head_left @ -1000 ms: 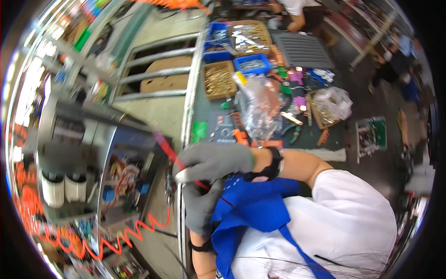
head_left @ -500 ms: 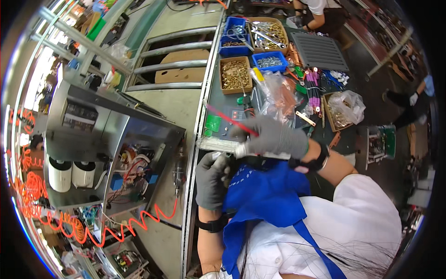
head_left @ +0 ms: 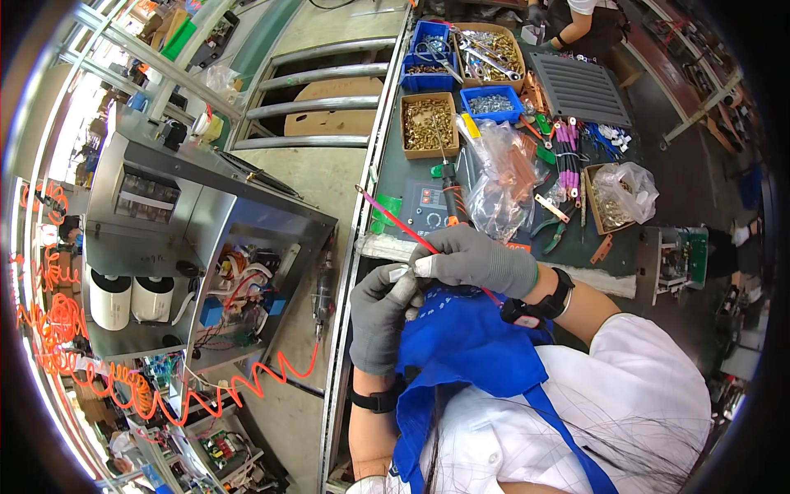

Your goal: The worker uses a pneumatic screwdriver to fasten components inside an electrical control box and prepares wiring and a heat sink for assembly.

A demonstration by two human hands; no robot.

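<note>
Both my hands wear grey gloves and meet fingertip to fingertip over the near edge of the bench, in front of a blue apron. My right hand (head_left: 481, 262) is closed around a red cable (head_left: 403, 224). One end of the cable, with a metal lug, sticks out far-left; its other end shows below the right hand. My left hand (head_left: 377, 321) is pinched shut against the right fingertips. Small white patches show at both hands' fingertips; whether these are a held piece or part of the gloves, I cannot tell.
Cardboard boxes of brass fasteners (head_left: 429, 123), a blue bin of screws (head_left: 491, 104), clear plastic bags (head_left: 498, 177), pliers (head_left: 555, 230) and a grey louvred panel (head_left: 580, 89) lie on the bench. Left stands an open metal cabinet (head_left: 197, 198) beside a hanging power driver (head_left: 322, 288). Another person works at the far end.
My right hand has come in against the left fingertips, and the red cable, blurred before, is now steady. The view has shifted slightly.
</note>
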